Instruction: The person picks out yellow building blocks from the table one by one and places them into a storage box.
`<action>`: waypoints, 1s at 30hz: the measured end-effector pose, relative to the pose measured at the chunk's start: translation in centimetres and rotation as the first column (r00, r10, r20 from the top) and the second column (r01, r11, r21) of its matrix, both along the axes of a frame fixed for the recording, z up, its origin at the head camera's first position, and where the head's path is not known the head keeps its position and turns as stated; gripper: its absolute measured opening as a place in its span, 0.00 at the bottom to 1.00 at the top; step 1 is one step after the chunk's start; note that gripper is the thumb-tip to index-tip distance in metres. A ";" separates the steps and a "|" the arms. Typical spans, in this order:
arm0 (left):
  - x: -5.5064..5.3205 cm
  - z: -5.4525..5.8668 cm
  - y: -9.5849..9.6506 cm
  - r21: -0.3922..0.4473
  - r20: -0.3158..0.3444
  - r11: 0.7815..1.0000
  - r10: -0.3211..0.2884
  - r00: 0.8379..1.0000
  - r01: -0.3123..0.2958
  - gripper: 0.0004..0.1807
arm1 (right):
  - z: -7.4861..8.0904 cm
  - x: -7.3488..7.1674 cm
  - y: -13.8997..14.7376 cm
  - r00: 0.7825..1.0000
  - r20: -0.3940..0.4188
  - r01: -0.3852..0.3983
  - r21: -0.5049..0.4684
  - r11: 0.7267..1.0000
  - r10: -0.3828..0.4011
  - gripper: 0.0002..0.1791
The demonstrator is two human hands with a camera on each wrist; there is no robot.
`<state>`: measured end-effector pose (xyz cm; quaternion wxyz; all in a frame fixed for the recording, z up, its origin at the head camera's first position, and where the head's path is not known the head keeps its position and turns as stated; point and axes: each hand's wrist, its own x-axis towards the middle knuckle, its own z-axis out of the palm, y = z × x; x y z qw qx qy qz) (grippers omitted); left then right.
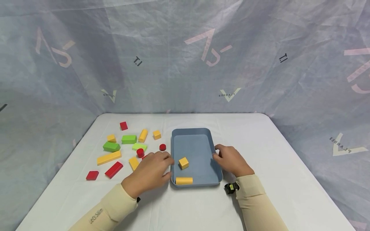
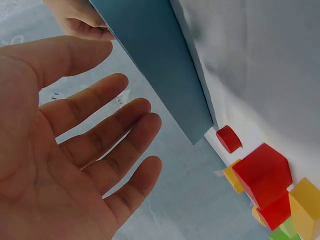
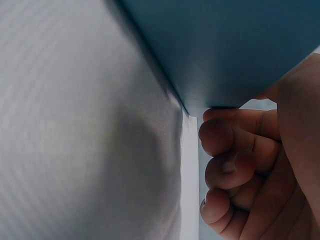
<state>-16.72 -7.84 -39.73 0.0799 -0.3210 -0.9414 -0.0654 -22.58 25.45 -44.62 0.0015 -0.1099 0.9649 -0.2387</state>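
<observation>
A blue-grey tray (image 1: 192, 144) lies on the white table in the head view. Inside it, a yellow cube (image 1: 183, 163) sits toward the left and a yellow cylinder (image 1: 184, 181) lies along the near wall. My right hand (image 1: 231, 160) grips the tray's right wall, thumb at the rim; the right wrist view shows its fingers (image 3: 220, 137) curled against the outside. At the left wall is my left hand (image 1: 151, 170), holding nothing. Its fingers (image 2: 112, 90) are spread and loosely bent beside the tray wall (image 2: 155, 55) in the left wrist view.
Left of the tray lie several loose blocks, among them a long yellow bar (image 1: 109, 158), a red bar (image 1: 114, 170), a green block (image 1: 129, 139) and a red cylinder (image 1: 140, 152). A small red disc (image 1: 162, 147) lies near the tray's left wall. Grey printed cloth (image 1: 173, 77) hangs behind the table.
</observation>
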 end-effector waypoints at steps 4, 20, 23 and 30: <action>0.0 0.1 -0.6 -0.005 -0.003 1.000 0.022 1.000 -0.022 0.15 | 0.0 0.0 -0.1 1.000 -0.003 0.001 -0.001 1.000 -0.001 0.24; -0.2 -0.1 -2.5 0.001 -0.020 0.998 0.060 0.998 -0.060 0.15 | -0.1 0.0 -0.1 1.000 0.004 0.004 0.002 1.000 -0.004 0.25; -0.1 0.0 -2.7 0.000 -0.019 0.998 0.069 0.997 -0.069 0.15 | -0.1 0.0 -0.1 1.000 -0.001 0.001 -0.001 1.000 -0.001 0.24; -0.1 -0.1 -3.1 0.000 -0.024 0.996 0.091 0.996 -0.091 0.14 | 0.0 0.1 0.0 1.000 -0.001 -0.002 0.008 1.000 0.002 0.23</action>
